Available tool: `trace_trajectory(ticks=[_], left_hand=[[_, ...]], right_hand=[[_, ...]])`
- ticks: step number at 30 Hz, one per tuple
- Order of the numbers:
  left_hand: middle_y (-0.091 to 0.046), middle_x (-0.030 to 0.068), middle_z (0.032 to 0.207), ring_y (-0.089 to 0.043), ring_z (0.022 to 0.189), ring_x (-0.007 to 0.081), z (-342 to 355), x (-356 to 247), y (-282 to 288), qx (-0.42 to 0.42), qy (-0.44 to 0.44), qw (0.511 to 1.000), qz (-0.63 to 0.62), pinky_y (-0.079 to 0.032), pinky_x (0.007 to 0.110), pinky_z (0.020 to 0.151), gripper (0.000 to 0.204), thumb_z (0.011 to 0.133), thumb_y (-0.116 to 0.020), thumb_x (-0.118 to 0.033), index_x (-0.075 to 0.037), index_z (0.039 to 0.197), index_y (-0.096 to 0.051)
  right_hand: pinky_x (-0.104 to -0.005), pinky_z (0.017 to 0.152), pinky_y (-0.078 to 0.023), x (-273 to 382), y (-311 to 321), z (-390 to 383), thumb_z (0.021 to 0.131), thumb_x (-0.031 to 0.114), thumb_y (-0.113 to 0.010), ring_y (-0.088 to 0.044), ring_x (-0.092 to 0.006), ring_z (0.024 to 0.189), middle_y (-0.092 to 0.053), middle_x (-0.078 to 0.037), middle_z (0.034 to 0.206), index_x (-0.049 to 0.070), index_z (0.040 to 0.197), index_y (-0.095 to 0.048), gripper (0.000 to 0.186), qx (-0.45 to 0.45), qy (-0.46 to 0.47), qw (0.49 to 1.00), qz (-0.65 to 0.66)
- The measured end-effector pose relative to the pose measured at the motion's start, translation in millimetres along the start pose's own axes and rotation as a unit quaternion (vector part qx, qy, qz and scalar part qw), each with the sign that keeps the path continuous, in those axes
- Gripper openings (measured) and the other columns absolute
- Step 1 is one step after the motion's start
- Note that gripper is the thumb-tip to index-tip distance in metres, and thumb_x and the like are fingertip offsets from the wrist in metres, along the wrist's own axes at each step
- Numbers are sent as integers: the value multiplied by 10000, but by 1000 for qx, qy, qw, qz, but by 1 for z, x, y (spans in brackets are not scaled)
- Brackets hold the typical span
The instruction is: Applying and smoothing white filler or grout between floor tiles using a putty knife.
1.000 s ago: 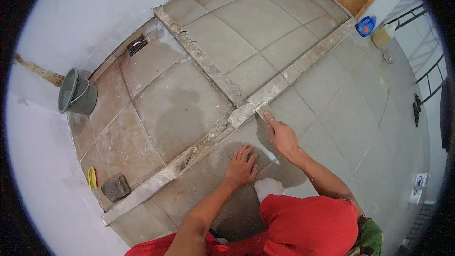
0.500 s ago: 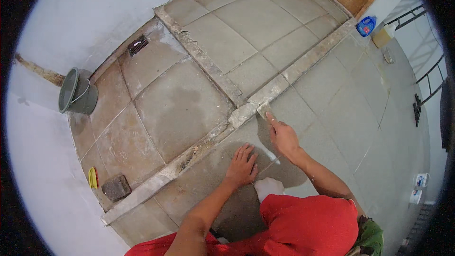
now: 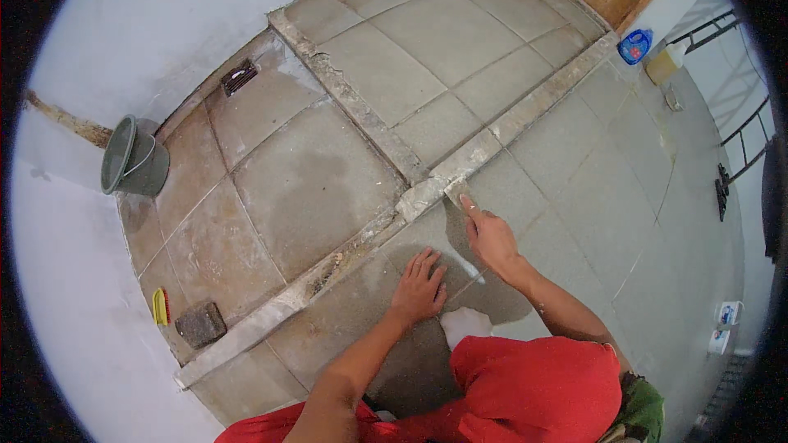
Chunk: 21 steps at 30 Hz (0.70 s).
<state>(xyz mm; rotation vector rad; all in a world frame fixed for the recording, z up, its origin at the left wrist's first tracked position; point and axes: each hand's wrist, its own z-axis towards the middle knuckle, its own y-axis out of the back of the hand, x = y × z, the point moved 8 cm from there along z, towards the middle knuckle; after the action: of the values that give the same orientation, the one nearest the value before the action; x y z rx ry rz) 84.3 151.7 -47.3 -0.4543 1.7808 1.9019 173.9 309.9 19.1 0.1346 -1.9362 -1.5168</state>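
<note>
My right hand (image 3: 492, 242) is closed round a small scraper with a flat blade (image 3: 456, 189), its index finger stretched along the tool. The blade's end meets the base of the raised concrete strip (image 3: 423, 197), near where two strips join. Most of the scraper's handle is hidden in the hand. My left hand (image 3: 419, 289) lies flat on the floor tiles, fingers stretched out, holding nothing. Between my hands and my knee, a white streak (image 3: 472, 271) marks the tiles.
A grey bucket (image 3: 139, 160) stands by the left wall. Below it are a yellow brush (image 3: 160, 307) and a dark block (image 3: 201, 325). A drain grate (image 3: 239, 77) sits at the far left. A blue bottle (image 3: 634, 47), a yellowish jug (image 3: 666, 62) and a black ladder (image 3: 743, 135) are right.
</note>
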Motion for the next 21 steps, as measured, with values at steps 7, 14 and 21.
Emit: trace_trajectory(ticks=[7,14,21], left_hand=[[-436,189,1476,-336,1440,404,1,0,0,-16,-4,1000,-18,-256,554,1200,453,865,-639,-254,-43,1262,-591],[-447,198,1458,-347,1430,416,0,-1,5,-17,-13,1000,-14,-270,558,1194,448,855,-645,-237,-31,1250,-591],[-432,191,1465,-321,1449,374,0,-1,3,-3,-8,1000,10,-230,518,1220,449,892,-596,-269,-31,1273,-587]], right_hand=[[-553,725,-535,-4,-11,-2,940,110,-566,-670,-454,797,-659,-268,907,149,1512,-413,593,13,-1,1000,-6],[-528,754,-516,15,-1,-3,930,100,-573,-656,-458,825,-668,-282,897,79,1463,-471,543,8,105,987,118],[-497,775,-509,2,10,0,949,100,-589,-651,-462,864,-666,-295,943,89,1442,-516,498,11,-10,996,92]])
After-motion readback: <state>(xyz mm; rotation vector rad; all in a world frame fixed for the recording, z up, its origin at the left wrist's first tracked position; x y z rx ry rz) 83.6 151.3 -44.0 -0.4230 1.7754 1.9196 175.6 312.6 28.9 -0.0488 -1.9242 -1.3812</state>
